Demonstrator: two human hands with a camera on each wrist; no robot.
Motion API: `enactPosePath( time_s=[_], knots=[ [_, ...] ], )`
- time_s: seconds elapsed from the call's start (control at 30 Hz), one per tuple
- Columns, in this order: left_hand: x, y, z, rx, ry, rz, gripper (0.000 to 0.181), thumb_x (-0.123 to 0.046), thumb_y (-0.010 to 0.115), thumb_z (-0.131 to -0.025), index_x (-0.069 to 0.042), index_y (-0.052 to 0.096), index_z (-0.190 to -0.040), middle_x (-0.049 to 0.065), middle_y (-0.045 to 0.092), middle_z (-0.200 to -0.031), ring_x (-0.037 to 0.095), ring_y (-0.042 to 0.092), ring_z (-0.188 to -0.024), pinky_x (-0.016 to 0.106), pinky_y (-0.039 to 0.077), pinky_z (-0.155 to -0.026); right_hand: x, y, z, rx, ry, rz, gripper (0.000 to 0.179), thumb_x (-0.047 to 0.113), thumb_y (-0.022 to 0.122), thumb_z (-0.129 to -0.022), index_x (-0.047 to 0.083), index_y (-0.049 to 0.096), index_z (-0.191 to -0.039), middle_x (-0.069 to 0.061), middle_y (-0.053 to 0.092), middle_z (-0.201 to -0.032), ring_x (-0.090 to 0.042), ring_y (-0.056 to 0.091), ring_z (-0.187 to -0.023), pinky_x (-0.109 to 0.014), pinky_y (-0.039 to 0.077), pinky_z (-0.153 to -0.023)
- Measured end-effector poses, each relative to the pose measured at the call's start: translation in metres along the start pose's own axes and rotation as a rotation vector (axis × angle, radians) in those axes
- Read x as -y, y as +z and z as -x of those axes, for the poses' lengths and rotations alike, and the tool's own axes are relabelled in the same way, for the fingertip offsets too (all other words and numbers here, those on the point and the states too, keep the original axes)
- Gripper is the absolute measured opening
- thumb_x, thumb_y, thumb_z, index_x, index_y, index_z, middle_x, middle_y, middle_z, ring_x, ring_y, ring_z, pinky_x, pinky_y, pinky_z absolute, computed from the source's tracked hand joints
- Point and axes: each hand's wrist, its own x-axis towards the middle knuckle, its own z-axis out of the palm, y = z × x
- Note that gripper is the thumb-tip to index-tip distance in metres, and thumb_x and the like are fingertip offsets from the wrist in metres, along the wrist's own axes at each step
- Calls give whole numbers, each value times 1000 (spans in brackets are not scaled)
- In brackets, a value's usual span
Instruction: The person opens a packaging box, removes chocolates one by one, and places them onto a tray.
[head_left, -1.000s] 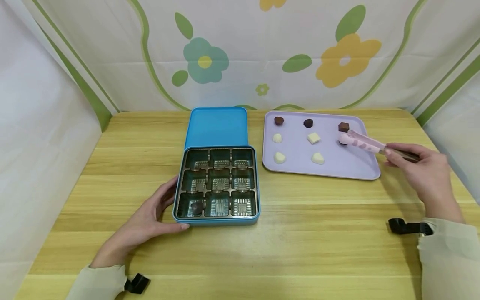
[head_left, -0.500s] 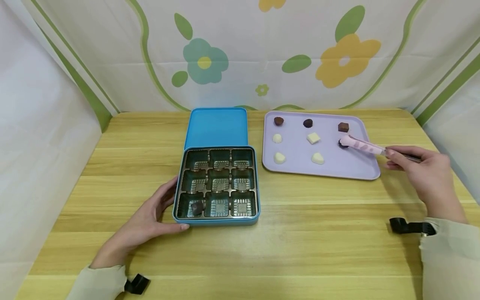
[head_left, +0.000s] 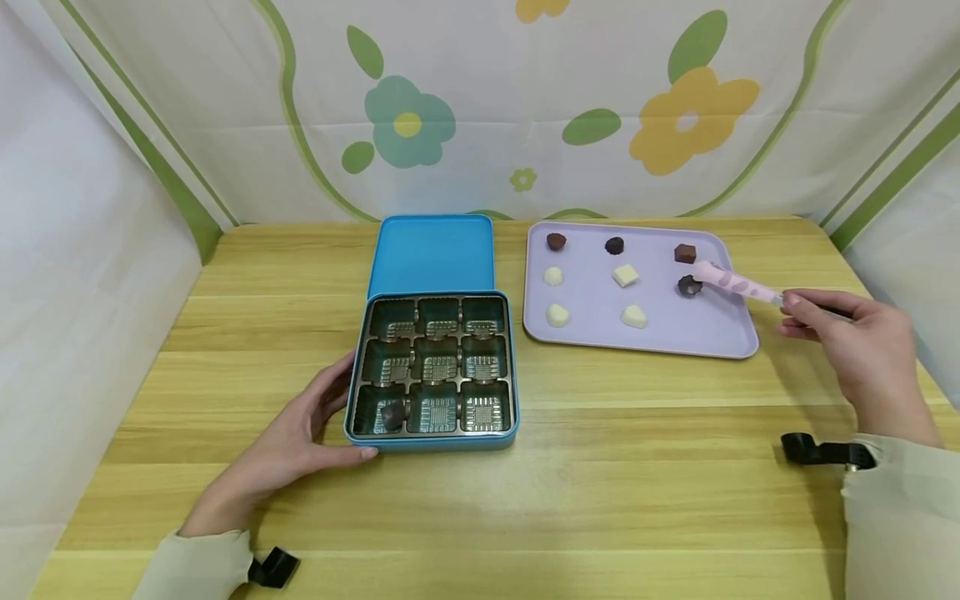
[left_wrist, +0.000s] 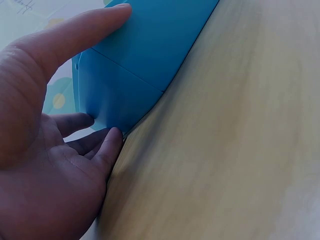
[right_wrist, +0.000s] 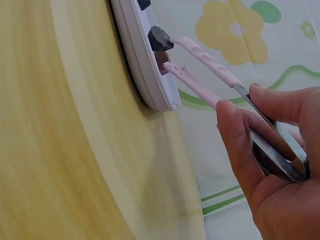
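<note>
My left hand [head_left: 292, 442] holds the near left corner of a blue tin [head_left: 442, 444]; the thumb lies on its front wall and the fingers on its left side, as the left wrist view [left_wrist: 135, 50] also shows. A dark chocolate [head_left: 393, 414] lies in the tin's front left compartment. With thumb and fingers, my right hand [head_left: 862, 350] grips pink-tipped metal tongs [right_wrist: 205, 59]. Their arms stand apart in the right wrist view, nothing pinched between them. The tips are right beside a dark, scalloped chocolate [head_left: 690, 287] and near a brown cube chocolate [head_left: 686, 253] on a lilac tray [head_left: 600, 332].
Other chocolates sit on the tray: two dark ones [head_left: 615, 246] at the back and several white ones [head_left: 626, 275]. The tin's blue lid [head_left: 431, 254] lies behind it. A flowered cloth [head_left: 480, 100] hangs at the table's [head_left: 570, 500] far edge.
My right hand and the tongs have drawn slightly right, and the tips now cover less of the scalloped chocolate, which shows more fully. My left hand and the tin have stayed in place.
</note>
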Motion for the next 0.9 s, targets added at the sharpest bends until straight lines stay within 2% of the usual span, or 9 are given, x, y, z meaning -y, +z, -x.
enactPosePath(
  time_s=[0.2,0.4,0.5,0.6,0.63,0.73,0.87,0.9],
  knots=[
    [1,1,0,0,2,10,119,-6,93,-80,-24,21,-173,18,28,-175,47,33,-155,3,32,-116,-2,0,-1,-19,9,-1,9,24,85,-91,22,84,-100,19,78,-91,-5,77,-69,-17,63,-67],
    [1,1,1,2,-4,12,119,-7,93,-81,-25,21,-173,18,27,-176,47,33,-156,3,32,-116,-5,0,-3,-17,1,-48,7,19,87,-90,20,85,-97,16,79,-88,-6,77,-67,-18,64,-65],
    [1,1,1,1,-15,13,120,-7,94,-80,-25,21,-173,17,28,-176,46,33,-156,2,31,-115,-3,1,-3,-36,17,21,8,25,85,-92,24,83,-99,21,77,-88,-4,76,-67,-16,63,-66],
    [2,2,1,-1,-20,15,120,-8,94,-80,-24,20,-173,17,28,-176,46,33,-156,2,31,-115,3,2,1,-54,5,45,13,26,85,-92,23,83,-105,22,76,-91,-2,76,-69,-14,62,-67],
    [2,2,1,0,-20,16,120,-8,94,-80,-24,20,-174,17,28,-176,46,32,-156,2,30,-115,6,4,3,-55,-7,59,15,27,84,-93,23,83,-107,22,76,-93,-1,76,-70,-13,62,-67],
    [1,2,1,3,-9,12,120,-8,94,-81,-22,20,-174,18,27,-176,48,32,-156,2,30,-115,18,15,12,-26,-80,-14,24,20,86,-91,14,83,-115,16,78,-97,-3,77,-73,-15,63,-69],
    [0,1,0,6,-5,7,121,-7,94,-80,-22,19,-174,20,25,-176,49,30,-156,1,29,-115,36,43,27,82,-224,-102,34,7,85,-91,-1,79,-123,6,83,-98,-8,79,-73,-18,64,-72],
    [0,1,0,5,-9,5,121,-7,94,-79,-22,19,-174,20,25,-177,49,30,-157,1,29,-115,41,52,32,108,-255,-79,35,6,84,-91,-2,78,-125,6,84,-98,-8,79,-73,-17,64,-73]
  ],
)
